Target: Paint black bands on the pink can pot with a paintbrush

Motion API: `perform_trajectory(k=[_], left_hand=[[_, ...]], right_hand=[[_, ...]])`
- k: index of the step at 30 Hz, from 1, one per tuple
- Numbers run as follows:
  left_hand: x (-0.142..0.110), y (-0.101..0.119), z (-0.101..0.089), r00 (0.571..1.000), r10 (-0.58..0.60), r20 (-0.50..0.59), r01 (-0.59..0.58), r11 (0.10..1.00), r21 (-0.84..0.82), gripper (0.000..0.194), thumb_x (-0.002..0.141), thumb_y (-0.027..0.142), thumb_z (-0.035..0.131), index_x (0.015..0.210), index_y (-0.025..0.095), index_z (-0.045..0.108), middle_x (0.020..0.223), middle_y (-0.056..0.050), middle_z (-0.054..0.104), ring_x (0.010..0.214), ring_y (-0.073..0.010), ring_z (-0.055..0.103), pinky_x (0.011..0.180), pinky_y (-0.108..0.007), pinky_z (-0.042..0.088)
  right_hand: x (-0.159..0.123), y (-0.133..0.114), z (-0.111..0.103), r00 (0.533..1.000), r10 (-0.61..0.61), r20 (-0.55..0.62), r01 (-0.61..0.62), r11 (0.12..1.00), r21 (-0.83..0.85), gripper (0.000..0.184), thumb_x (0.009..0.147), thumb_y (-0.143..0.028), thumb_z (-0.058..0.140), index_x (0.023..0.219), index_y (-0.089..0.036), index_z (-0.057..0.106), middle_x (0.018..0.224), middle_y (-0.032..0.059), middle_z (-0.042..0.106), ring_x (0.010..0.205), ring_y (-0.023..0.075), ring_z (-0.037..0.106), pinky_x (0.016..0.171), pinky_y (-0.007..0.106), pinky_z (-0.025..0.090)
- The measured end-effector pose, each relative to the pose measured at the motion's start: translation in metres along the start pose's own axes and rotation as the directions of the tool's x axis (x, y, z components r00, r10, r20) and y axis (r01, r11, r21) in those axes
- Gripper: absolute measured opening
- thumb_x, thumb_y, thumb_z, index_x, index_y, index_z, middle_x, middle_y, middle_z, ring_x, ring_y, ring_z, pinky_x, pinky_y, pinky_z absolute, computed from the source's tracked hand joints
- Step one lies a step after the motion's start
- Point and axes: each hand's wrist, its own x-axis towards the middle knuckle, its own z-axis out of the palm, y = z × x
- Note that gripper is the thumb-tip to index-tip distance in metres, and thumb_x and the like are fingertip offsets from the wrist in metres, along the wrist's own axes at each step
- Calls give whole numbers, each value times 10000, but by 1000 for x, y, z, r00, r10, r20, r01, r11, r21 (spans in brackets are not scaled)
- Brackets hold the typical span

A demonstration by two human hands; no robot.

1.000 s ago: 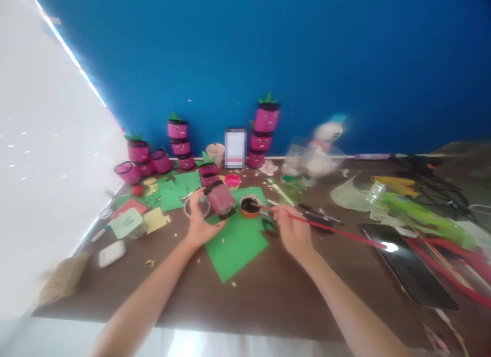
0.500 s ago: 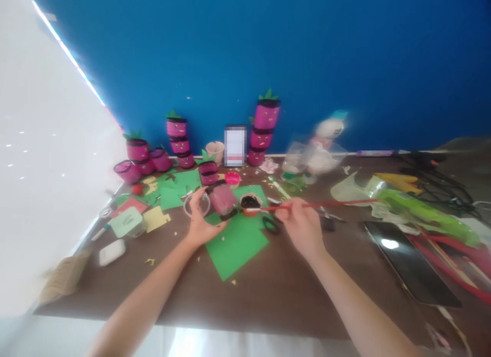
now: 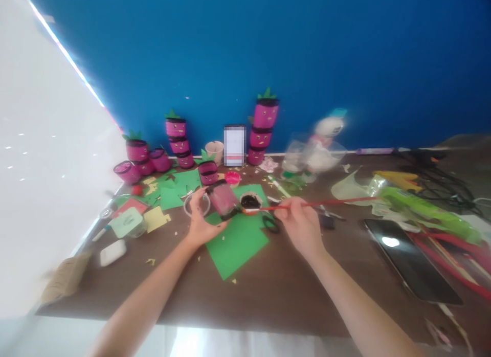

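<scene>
My left hand (image 3: pixel 202 221) is closed around a pink-painted cup (image 3: pixel 223 199), tilted on its side with a dark band at its rim. In my right hand (image 3: pixel 299 221) a long red paintbrush (image 3: pixel 326 202) is pinched, its tip at the cup's dark rim; whether they touch I cannot tell. Just behind the brush tip sits a small pot of black paint (image 3: pixel 251 200). Green paper (image 3: pixel 236 247) lies under and in front of the cup. A clear round container (image 3: pixel 187 206) stands partly hidden behind my left fingers. Dark scissor handles (image 3: pixel 270 224) rest near my right hand.
Stacked pink cups with faces and green leaves (image 3: pixel 264 129) stand along the blue wall, beside an upright phone (image 3: pixel 235 146). A small pot of pink paint (image 3: pixel 232 179) is behind the cup. A dark tablet-like device (image 3: pixel 412 262) lies at right. Paper scraps are scattered about.
The brush tip has shifted slightly left, from over the black paint pot to the cup's rim. My left hand and the cup have hardly moved.
</scene>
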Motion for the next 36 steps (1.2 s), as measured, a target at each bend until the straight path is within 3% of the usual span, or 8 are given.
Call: perform_trajectory(k=[3,8,14,19,23,27,33,36], left_hand=[[0,2,0,1000,-6,10,6,1000,0,956,514,244,798,1296,230,248,1352,-164,323,1283,-293,364,1067,-468,314],[0,2,1,1000,-15,0,15,1000,14,951,515,245,797,1295,227,254,1348,-161,329,1282,-288,366,1069,-463,310],[-1,0,1,1000,-12,-8,12,1000,-9,961,502,252,806,1293,233,260,1354,-161,328,1286,-295,361,1067,-467,309],[-1,0,1,1000,-4,-13,4,1000,-3,961,497,252,808,1288,231,263,1353,-160,328,1289,-293,356,1059,-458,322],[-2,-2,2,1000,-3,-29,3,1000,13,953,499,267,809,1286,224,273,1346,-159,336,1281,-295,366,1060,-458,323],[-2,-3,2,999,19,-40,-18,1000,20,953,506,267,804,1288,223,261,1351,-162,326,1289,-301,354,1056,-466,329],[-2,-1,2,999,26,-28,-25,999,32,955,511,265,800,1285,222,242,1354,-167,310,1279,-298,366,1055,-469,334],[-2,-1,2,999,25,-24,-25,1000,12,957,505,263,804,1282,224,245,1356,-161,304,1285,-297,355,1059,-472,329]], right_hand=[[-1,1,2,1000,3,-5,-3,1000,-25,296,766,-469,629,676,-188,611,521,-34,446,514,87,407,495,232,307],[5,3,-4,990,-86,-111,79,995,-65,299,760,-474,634,664,-192,603,501,-39,439,495,85,386,476,230,278],[-2,1,2,999,-39,8,40,997,-69,296,779,-484,604,683,-204,599,516,-36,427,504,99,390,494,248,320],[0,5,0,997,-45,-55,38,992,-123,302,790,-485,587,680,-204,580,519,-37,436,498,101,417,483,246,335],[5,2,-6,993,-94,-73,89,994,-67,276,785,-457,608,679,-202,605,496,-37,474,478,92,443,473,237,351],[5,-2,-6,999,-48,-6,48,999,-11,196,745,-396,669,710,-206,639,526,-23,568,473,105,509,474,251,397],[6,2,-4,988,62,-142,-65,998,-10,298,743,-438,659,619,-177,586,448,-25,542,386,101,491,397,241,377],[7,4,-5,987,87,-136,-89,996,-4,290,732,-431,673,629,-169,604,439,-26,535,384,101,494,387,236,376]])
